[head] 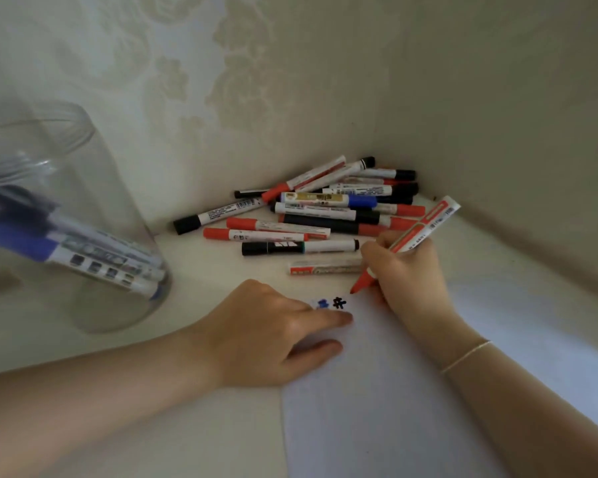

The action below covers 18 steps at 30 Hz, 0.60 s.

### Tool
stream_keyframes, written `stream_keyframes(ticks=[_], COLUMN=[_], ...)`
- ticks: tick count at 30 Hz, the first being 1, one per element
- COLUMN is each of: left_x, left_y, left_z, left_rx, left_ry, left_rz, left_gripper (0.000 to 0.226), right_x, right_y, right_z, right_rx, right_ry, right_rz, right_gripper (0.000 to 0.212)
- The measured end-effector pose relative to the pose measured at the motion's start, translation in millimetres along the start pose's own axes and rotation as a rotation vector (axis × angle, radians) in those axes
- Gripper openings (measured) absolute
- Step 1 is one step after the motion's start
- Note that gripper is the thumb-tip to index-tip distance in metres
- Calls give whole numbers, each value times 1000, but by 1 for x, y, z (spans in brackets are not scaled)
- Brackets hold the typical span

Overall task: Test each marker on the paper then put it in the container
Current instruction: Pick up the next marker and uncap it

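A white sheet of paper (387, 401) lies on the table in front of me. My right hand (404, 270) grips a red marker (425, 229), uncapped, with its red tip touching the paper's top edge. A blue scribble (321, 303) and a black scribble (339, 302) sit just left of that tip. My left hand (266, 332) rests flat on the paper's left edge, fingers straight. A clear plastic container (66, 215) stands at the left with a few markers leaning inside, one with a blue cap.
A pile of several markers (318, 208) with red, black and blue caps lies in the corner behind the paper. Patterned walls (290, 81) close in the table at the back and right. One capped marker (325, 267) lies just left of my right hand.
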State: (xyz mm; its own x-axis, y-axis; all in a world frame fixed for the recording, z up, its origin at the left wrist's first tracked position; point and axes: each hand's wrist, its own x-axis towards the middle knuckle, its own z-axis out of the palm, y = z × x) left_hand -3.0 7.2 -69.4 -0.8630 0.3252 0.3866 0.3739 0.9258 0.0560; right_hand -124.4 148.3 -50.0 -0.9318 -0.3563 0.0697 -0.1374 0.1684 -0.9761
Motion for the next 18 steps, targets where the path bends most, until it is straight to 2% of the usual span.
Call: stream_keyframes(ticks=[6,14,18], left_x=[3,3,3], left_y=[2,3,3], left_z=[3,5,6], left_rx=[1,8,2], left_ry=[12,29,32], left_rz=[-33,-35,-39], left_gripper=[39,36,36], right_x=[-2,-5,-2], right_y=[2,6,7], right_z=[2,3,0], right_rx=[-86,-124,-100], right_ry=[41,49,32], right_rz=[22,-72,-36], right_gripper=[17,25,22])
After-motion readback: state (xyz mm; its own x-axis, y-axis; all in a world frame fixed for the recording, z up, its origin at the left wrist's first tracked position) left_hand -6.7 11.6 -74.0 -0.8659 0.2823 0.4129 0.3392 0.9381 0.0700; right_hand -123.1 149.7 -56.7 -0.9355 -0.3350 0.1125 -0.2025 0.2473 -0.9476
